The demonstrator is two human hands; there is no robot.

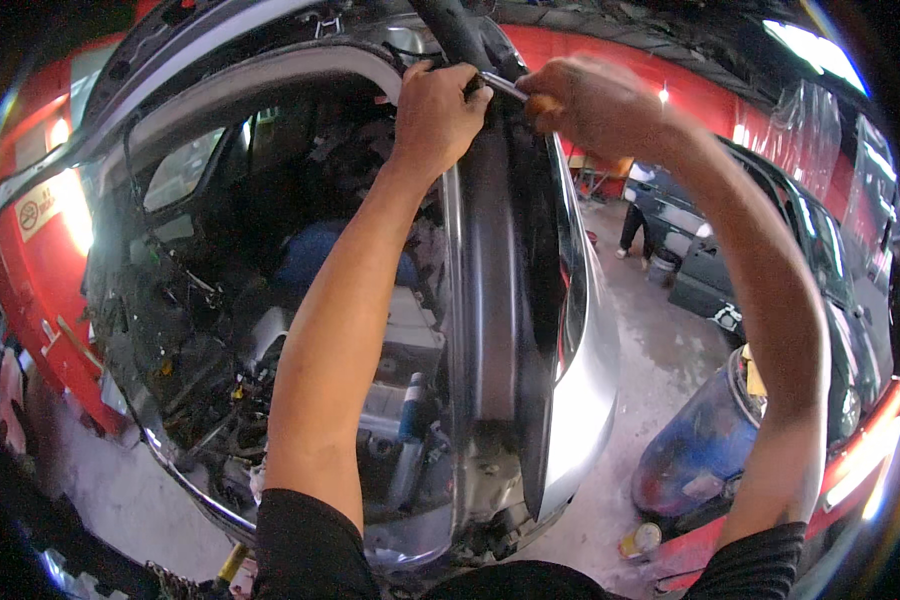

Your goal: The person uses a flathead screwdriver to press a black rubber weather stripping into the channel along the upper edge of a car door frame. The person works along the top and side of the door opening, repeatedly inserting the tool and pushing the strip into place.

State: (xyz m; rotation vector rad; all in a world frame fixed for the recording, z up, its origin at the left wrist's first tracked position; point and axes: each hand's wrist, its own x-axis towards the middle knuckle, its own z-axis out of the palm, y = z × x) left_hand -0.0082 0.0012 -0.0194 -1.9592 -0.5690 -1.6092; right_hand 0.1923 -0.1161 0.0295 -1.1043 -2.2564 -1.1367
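Note:
Both my arms reach up to the top of a car body's dark pillar (490,280), beside its open door frame. My right hand (595,105), slightly blurred, is closed round a hand tool with a thin silver shaft (503,87); its exact kind is not clear. The shaft points left, its tip beside my left hand's fingers. My left hand (438,115) has its fingers curled in at the pillar's upper end, next to a black strut (452,35). What those fingers pinch is hidden.
The stripped car interior (360,330) shows loose wiring and a blue-capped cylinder (411,405). A silver body panel (582,400) curves along the pillar's right. Further right stand a blue drum (695,440), a small can (641,540) and a dark car (830,280). Someone's legs (634,230) show behind.

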